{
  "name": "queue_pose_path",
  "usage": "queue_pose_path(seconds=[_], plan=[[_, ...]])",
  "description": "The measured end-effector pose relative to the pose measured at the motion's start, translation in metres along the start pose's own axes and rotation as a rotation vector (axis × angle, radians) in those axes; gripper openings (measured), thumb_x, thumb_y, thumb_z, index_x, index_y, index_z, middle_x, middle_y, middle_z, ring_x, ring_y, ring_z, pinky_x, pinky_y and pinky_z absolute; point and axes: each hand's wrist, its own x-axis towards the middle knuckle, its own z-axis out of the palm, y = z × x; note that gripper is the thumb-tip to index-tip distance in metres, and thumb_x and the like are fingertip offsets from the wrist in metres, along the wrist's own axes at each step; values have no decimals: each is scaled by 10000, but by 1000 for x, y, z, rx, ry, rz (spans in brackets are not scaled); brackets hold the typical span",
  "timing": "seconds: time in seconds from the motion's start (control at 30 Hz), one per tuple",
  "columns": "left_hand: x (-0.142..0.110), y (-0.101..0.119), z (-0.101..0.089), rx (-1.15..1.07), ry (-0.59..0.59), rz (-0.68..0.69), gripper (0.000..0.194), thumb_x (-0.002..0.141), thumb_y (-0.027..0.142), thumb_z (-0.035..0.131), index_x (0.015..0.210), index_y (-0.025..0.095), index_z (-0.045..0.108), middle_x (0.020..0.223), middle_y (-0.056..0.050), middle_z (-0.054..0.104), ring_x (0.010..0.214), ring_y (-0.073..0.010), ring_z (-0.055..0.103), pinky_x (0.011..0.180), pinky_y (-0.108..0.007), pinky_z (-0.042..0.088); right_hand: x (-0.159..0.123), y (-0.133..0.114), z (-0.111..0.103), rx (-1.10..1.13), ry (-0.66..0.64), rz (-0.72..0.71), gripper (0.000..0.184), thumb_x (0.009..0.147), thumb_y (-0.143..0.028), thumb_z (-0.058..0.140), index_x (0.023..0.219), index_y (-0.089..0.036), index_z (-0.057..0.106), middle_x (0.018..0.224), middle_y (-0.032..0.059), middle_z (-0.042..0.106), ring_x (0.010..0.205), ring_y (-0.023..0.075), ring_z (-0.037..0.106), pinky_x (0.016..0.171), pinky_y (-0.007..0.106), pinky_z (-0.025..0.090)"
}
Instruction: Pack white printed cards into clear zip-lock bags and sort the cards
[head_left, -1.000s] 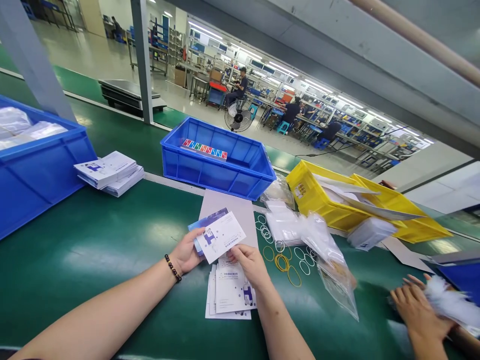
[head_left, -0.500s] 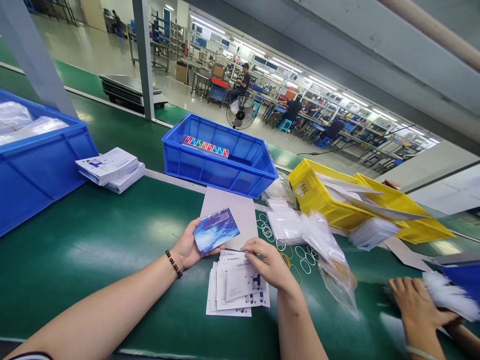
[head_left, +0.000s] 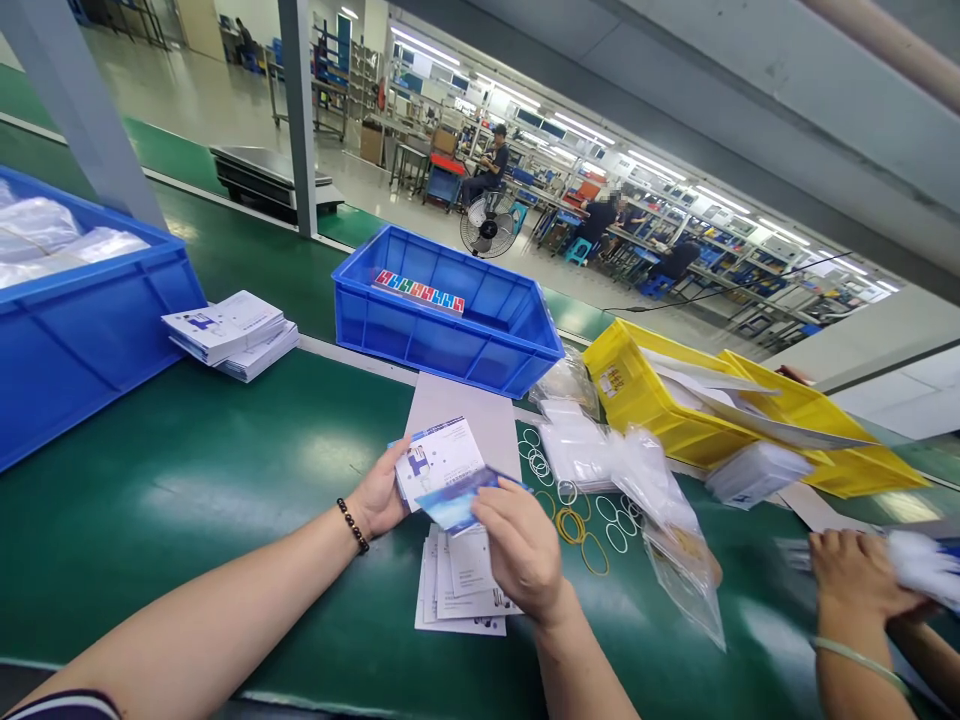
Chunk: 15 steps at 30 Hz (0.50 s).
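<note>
Cards (head_left: 469, 585) lie in an overlapping pile on the green table (head_left: 337, 645), just below both hands. The left hand (head_left: 381, 492) (beaded bracelet (head_left: 352, 526) at its wrist) grips a white card (head_left: 454, 450) by its left edge, blue showing beneath. Near it but apart, the right hand (head_left: 521, 545) pinches a tilted blue card (head_left: 450, 503), which overlaps the white card's lower corner; motion blurs it, so whether the two touch is hard to say. Right of the right hand lie bands (head_left: 570, 525), then bags (head_left: 577, 455); well to its right, a co-worker's hand (head_left: 855, 575) is at a white bundle (head_left: 922, 565). Beyond the hands come a sheet (head_left: 465, 395) and a blue bin (head_left: 442, 345), with booklets (head_left: 236, 330) off to the left and yellow bins (head_left: 622, 385) to the right. Farthest out stands a fan (head_left: 487, 228).
</note>
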Motion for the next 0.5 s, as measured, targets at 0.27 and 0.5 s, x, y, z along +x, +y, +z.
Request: queue_pose_path(seconds=[0.27, 0.5], plan=[[1, 2, -1, 48, -21, -26, 536, 885, 448, 414, 1325, 143, 413, 1031, -156, 673, 762, -293, 677, 571, -371, 536, -2, 18, -14, 355, -323, 593, 210, 822, -181, 499, 929, -214, 678, 881, 56, 672, 799, 168, 631, 707, 292, 517], [1, -4, -4, 5, 51, -40, 447, 840, 171, 518, 1277, 92, 464, 886, -109, 716, 812, -220, 672, 793, -336, 503, -9, 20, 34, 641, 25, 1105, 327, 776, -426, 585, 586, -163, 623, 541, 14, 610, 516, 134, 546, 528, 257, 455]])
